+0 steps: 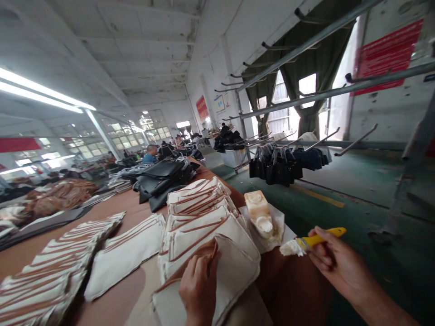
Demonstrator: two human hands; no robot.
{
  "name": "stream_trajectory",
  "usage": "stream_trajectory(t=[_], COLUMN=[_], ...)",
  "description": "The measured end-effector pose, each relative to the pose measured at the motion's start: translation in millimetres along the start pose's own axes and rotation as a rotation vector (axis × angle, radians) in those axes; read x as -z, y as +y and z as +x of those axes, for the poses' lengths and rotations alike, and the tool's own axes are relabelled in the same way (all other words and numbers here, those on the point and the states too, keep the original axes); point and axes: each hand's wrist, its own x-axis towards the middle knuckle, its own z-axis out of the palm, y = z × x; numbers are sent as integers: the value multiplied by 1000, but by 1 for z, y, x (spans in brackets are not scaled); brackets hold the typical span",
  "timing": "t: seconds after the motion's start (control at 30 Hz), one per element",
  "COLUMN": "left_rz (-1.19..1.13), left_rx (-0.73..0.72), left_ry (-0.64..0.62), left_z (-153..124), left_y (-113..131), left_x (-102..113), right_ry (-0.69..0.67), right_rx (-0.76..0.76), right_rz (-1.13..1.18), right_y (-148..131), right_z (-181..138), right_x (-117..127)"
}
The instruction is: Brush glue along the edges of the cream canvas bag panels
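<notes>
With fingers bent around it, my left hand [199, 285] grips the brown edge of a cream fabric piece [234, 267] at the near end of an overlapping stack [200, 217]. The held edge is lifted and folded up. On the right, my right hand [335, 258] holds a yellow-handled paintbrush [314, 239], its bristles coated in thick white paste and pointing left. Just beyond the brush, a stained plastic container [258, 208] with white paste at its opening rests on a white sheet [287, 231] at the table edge.
More cream and brown pieces [57, 271] lie in fanned rows to the left on the brown table [136, 213]. Black bags or panels [163, 174] are piled farther back. A metal rack with prongs [292, 99] stands at right, with black bags [275, 167] hanging. A person [149, 155] sits beyond.
</notes>
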Motion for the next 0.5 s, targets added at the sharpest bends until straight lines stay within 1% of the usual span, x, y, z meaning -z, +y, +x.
stream_trajectory(t=[0.1,0.2,0.27,0.4,0.43,0.5], left_rz=[30,-5,-31,-49,-32,30], left_rx=[16,14,38,95,97,75], left_ry=[-43,-144,-270,-596,-657,-716], left_z=[3,15,27,57,63,72], left_y=[6,7,5,4,5,7], left_x=[4,2,0,-9,-12,-19], right_ry=[-8,-11,-14,12,17,15], right_rx=[22,101,171,263,273,294], right_rz=[-49,-93,-118,-204,-234,-312], right_y=[2,-3,-8,-13,-13,-10], right_z=[-5,-4,2,23,30,43], right_x=[-5,-4,-1,1,0,-2])
